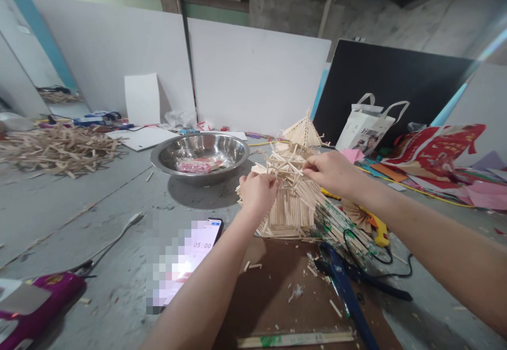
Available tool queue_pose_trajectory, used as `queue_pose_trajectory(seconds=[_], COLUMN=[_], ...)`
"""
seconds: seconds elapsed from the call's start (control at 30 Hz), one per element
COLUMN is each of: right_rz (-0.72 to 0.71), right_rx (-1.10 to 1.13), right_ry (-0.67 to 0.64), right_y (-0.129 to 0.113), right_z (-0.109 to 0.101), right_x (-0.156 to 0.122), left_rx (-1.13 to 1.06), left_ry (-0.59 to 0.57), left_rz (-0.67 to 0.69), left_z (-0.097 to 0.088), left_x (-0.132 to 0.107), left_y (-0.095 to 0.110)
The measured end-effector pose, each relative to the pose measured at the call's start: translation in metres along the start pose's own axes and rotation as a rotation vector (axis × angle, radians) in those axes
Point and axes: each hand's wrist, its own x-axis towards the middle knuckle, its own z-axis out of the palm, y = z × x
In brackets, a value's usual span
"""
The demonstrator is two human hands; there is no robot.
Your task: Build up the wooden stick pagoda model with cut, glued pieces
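A small tower-like model (295,202) built from thin wooden sticks stands on a brown board (273,292) in front of me. Its pointed roof (303,131) rises behind my hands. My left hand (258,192) is closed in a pinch on sticks at the model's left upper tier. My right hand (330,172) is closed too, pinching sticks at the right of the same tier. Loose stick ends jut out between both hands.
A steel bowl (200,154) holding a red packet sits behind the model. A phone (186,260) lies left of the board. Blue-handled cutters (344,286), a yellow glue gun (378,228), a stick pile (59,149), a white bag (368,128) and coloured papers (443,165) surround the spot.
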Motion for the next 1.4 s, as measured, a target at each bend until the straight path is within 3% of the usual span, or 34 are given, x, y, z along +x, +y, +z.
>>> queue_pose_trajectory(seconds=[1.4], right_rz=[-0.030], right_rx=[-0.063], right_ry=[-0.026], right_y=[-0.0020], right_z=[-0.0014], right_x=[0.0019], left_rx=[-0.008], left_ry=[0.012], left_rz=[0.019], left_z=[0.0011], left_x=[-0.0006], left_y=[-0.0012])
